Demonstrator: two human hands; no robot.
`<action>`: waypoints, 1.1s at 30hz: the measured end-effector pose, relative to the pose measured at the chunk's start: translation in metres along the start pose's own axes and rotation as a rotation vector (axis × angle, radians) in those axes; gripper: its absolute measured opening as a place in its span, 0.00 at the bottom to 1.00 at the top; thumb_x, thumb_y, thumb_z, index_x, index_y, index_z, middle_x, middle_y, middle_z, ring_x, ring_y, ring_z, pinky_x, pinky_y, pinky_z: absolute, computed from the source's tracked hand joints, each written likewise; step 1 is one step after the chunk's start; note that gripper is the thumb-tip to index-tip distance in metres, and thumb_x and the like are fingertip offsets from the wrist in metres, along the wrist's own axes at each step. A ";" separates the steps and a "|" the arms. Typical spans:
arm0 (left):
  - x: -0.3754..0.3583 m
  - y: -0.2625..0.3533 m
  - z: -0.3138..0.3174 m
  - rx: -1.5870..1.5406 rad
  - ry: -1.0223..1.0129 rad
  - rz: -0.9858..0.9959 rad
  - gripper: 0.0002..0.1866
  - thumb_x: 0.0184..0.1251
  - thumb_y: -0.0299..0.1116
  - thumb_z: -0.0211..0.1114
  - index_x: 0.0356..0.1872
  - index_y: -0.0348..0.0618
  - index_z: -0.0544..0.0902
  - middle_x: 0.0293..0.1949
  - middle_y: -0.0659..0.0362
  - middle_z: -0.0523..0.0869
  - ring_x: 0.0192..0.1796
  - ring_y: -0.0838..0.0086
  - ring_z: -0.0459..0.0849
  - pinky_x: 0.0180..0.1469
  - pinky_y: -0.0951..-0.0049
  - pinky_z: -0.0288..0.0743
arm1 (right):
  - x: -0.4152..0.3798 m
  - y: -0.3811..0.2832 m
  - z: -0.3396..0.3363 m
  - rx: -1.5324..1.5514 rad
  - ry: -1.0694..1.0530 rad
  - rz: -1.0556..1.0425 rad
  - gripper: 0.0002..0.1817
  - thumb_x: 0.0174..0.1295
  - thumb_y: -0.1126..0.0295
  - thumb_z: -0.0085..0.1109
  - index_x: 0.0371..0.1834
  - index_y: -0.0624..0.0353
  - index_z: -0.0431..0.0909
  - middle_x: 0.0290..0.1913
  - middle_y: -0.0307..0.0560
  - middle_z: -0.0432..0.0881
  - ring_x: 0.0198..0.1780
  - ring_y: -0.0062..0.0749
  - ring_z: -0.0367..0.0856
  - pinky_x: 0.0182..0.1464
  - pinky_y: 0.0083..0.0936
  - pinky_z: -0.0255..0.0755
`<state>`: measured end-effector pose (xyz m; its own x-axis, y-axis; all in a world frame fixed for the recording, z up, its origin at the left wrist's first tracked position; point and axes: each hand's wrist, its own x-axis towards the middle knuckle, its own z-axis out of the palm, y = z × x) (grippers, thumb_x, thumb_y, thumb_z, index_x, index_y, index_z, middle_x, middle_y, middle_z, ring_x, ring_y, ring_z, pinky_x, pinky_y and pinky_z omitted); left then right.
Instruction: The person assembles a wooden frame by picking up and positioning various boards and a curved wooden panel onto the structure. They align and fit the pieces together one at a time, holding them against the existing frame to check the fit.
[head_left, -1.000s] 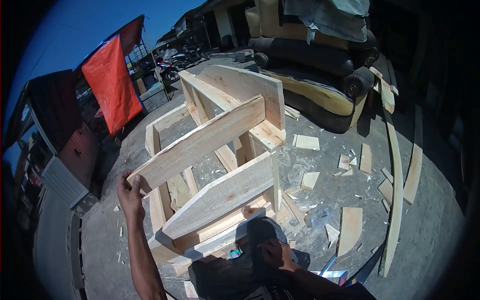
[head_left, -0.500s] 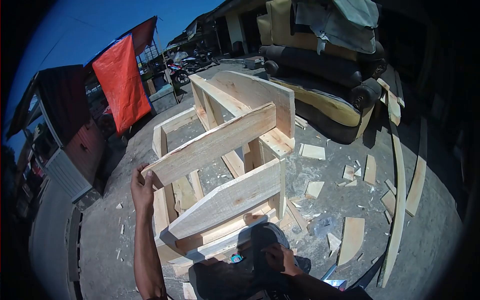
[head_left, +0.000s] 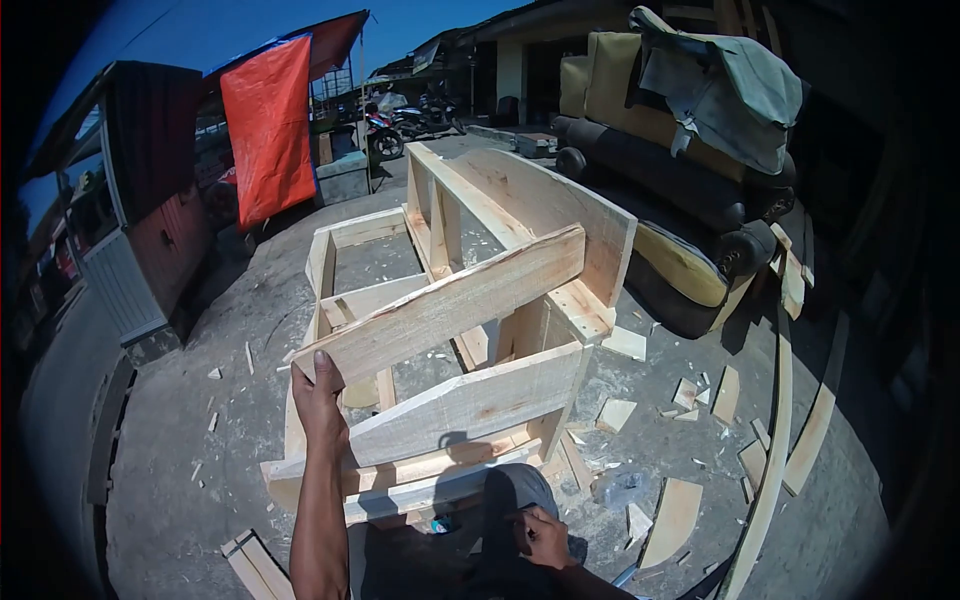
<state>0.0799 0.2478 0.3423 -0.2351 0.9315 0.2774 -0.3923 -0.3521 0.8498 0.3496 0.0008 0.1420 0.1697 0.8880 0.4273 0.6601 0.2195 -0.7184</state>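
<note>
Left hand (head_left: 318,400) grip clenches the loose top plank's (head_left: 450,305) end; right hand (head_left: 545,535) grip unclear. Wooden frame (head_left: 440,440) looks mostly assembled; this plank seems unfixed.

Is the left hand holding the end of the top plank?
Yes, the left hand grips the lower end of the top plank on the wooden frame.

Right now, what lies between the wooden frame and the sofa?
In the head view, a strip of concrete ground with small wood offcuts separates the wooden frame from the sofa.
</note>
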 end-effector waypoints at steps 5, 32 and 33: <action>-0.002 0.002 -0.003 -0.069 -0.018 -0.130 0.31 0.73 0.43 0.66 0.69 0.36 0.66 0.60 0.50 0.79 0.60 0.64 0.81 0.64 0.60 0.76 | -0.001 0.005 0.005 -0.047 -0.011 0.018 0.14 0.56 0.76 0.63 0.44 0.49 0.88 0.33 0.42 0.82 0.29 0.33 0.82 0.32 0.26 0.76; -0.002 -0.004 -0.024 -0.138 -0.094 -0.232 0.24 0.74 0.32 0.61 0.66 0.32 0.69 0.59 0.48 0.80 0.60 0.65 0.82 0.64 0.64 0.76 | -0.008 0.012 0.005 -0.078 0.055 0.011 0.13 0.61 0.69 0.61 0.48 0.49 0.86 0.42 0.39 0.84 0.38 0.38 0.86 0.39 0.30 0.82; -0.001 -0.007 -0.028 -0.131 -0.109 -0.229 0.24 0.74 0.32 0.61 0.66 0.33 0.69 0.60 0.49 0.80 0.60 0.65 0.82 0.65 0.63 0.76 | -0.009 0.014 0.006 -0.079 0.022 0.025 0.12 0.61 0.69 0.61 0.48 0.49 0.86 0.42 0.39 0.84 0.38 0.37 0.86 0.39 0.30 0.82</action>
<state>0.0579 0.2472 0.3238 -0.0323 0.9900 0.1373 -0.5378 -0.1330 0.8325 0.3524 -0.0019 0.1249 0.2024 0.8836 0.4224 0.7109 0.1641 -0.6839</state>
